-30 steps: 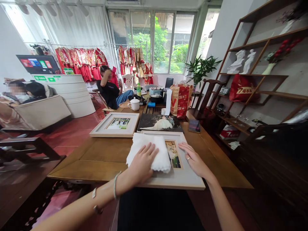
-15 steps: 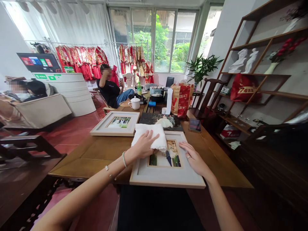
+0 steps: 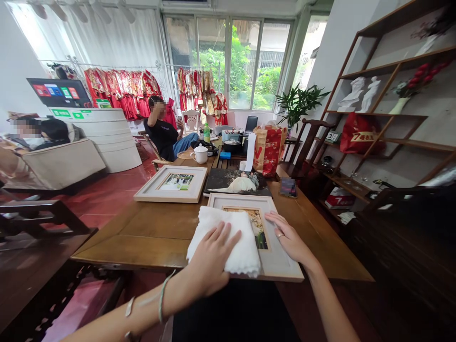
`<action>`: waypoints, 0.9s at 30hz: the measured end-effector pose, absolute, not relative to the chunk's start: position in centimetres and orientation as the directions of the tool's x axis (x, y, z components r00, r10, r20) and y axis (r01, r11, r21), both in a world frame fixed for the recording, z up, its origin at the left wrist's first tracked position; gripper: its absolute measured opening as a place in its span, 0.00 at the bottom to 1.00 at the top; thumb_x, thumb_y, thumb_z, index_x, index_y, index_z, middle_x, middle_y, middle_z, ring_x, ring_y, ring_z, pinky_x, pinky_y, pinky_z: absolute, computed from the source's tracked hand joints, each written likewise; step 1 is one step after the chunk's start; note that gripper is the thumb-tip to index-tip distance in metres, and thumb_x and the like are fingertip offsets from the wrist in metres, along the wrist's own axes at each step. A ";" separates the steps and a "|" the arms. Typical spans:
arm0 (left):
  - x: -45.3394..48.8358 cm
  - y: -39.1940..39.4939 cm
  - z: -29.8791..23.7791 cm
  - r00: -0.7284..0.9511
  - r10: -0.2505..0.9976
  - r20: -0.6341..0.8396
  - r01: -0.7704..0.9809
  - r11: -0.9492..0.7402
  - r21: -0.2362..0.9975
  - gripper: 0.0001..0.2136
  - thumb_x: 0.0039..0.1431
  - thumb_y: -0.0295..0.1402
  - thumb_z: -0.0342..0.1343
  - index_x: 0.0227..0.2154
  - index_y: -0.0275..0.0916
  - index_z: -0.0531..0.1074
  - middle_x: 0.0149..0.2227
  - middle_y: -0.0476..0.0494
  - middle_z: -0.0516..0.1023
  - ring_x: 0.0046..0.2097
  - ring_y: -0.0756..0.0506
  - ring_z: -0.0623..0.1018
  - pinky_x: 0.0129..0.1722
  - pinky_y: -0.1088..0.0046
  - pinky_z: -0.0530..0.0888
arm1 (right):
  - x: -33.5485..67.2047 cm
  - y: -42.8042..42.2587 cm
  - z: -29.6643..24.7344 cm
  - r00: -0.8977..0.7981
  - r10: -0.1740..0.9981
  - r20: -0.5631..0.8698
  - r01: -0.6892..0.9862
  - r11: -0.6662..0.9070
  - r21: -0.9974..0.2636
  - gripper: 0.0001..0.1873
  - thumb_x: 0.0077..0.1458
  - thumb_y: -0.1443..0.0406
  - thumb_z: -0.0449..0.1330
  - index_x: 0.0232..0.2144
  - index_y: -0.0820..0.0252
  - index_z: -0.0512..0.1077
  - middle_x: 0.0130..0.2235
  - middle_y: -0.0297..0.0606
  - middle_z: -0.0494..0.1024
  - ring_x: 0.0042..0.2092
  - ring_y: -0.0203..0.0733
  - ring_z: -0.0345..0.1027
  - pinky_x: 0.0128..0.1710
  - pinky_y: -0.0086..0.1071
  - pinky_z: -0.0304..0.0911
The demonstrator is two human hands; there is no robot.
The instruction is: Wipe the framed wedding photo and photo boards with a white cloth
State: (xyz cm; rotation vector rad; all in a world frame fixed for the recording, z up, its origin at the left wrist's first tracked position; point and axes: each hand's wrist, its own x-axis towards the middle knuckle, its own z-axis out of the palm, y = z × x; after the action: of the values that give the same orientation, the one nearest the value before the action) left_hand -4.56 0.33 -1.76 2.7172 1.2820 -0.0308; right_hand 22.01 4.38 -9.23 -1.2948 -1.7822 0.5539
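My left hand [image 3: 210,261] lies flat with its fingers stretched out on a white cloth [image 3: 224,240], pressing it onto a picture frame [image 3: 281,268] with a pale mat. The cloth hides the frame's left part and much of its photo [image 3: 262,232]. My right hand [image 3: 290,237] rests on the frame's right side, its fingers extended and holding nothing. The frame lies flat at the table's near edge. Behind it is a dark photo panel [image 3: 238,183], and to the left a second framed picture [image 3: 171,184].
Farther back on the wooden table [image 3: 142,232] stand a white lidded cup [image 3: 200,154], a green bottle [image 3: 206,133] and a red-and-brown paper bag [image 3: 269,151]. A small dark item [image 3: 288,187] lies right of the panel. A person [image 3: 164,130] sits beyond the table's far left.
My left hand has drawn the cloth toward me, from the frame's upper left down to its near left edge. My right hand has stayed on the frame's right side.
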 end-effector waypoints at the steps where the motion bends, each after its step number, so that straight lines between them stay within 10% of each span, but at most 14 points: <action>1: -4.6 1.6 -1.8 0.637 0.769 -0.045 0.769 -0.632 0.096 0.43 0.39 0.25 0.55 0.64 0.38 0.49 0.66 0.34 0.47 0.66 0.34 0.47 0.63 0.55 0.50 | 21.9 4.3 -9.1 -0.117 0.922 0.368 0.555 0.368 -0.746 0.26 0.51 0.72 0.48 0.51 0.52 0.70 0.58 0.39 0.68 0.63 0.45 0.53 0.65 0.50 0.43; 8: -4.4 10.3 -2.3 0.587 0.787 0.187 0.801 -0.598 0.002 0.36 0.46 0.25 0.52 0.62 0.33 0.52 0.65 0.29 0.49 0.66 0.35 0.48 0.62 0.54 0.49 | 21.4 4.5 -9.2 -0.109 0.922 0.370 0.556 0.366 -0.746 0.26 0.52 0.71 0.48 0.51 0.52 0.70 0.58 0.39 0.67 0.63 0.46 0.52 0.65 0.51 0.42; 27: -3.8 -2.3 -2.4 0.658 0.742 -0.128 0.748 -0.622 0.232 0.45 0.38 0.26 0.52 0.65 0.38 0.45 0.67 0.36 0.42 0.66 0.34 0.42 0.63 0.51 0.45 | 21.8 4.9 -10.4 -0.074 0.922 0.381 0.559 0.354 -0.750 0.26 0.49 0.73 0.47 0.49 0.54 0.71 0.56 0.39 0.69 0.63 0.44 0.53 0.65 0.49 0.43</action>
State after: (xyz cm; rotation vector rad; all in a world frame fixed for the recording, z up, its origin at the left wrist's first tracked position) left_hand -3.83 -2.33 -2.43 2.6117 1.1997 -0.0286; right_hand 21.84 4.85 -10.35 -1.3165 -1.7508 0.5262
